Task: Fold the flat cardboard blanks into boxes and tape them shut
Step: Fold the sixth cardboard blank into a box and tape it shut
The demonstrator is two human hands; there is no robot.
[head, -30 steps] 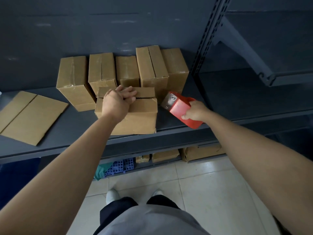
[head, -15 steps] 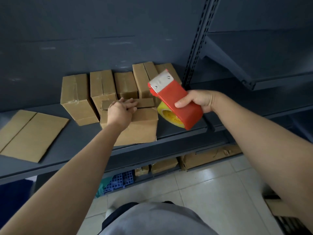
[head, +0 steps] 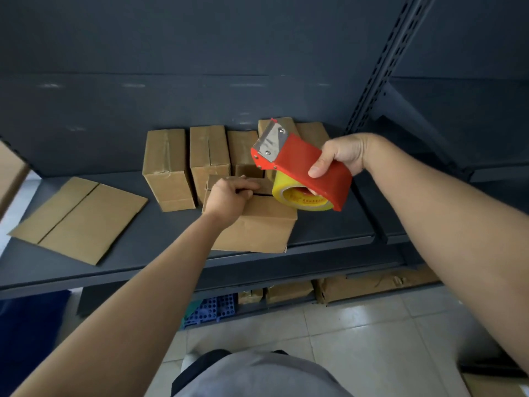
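Cardboard takes up the middle of the shelf in the head view, the only one we have. Nearest the front edge stands the box, folded up, with its top flaps turned down. The left hand lies on its top toward the back left corner, fingers bent over the flaps and holding them down. We see a dark gap between the flaps just right of the fingertips.

The right hand is raised over the box's back right corner and grips the tape gun, thumb on the red top plate and fingers tucked under by the yellow roll. The roll hangs right at that corner; we cannot tell whether it touches the cardboard. The gun's toothed metal blade points up and to the left.

Behind the box, along the shelf's back wall, a row of closed boxes stands upright, side by side. A flat blank lies toward the shelf's left end, well apart from both hands.
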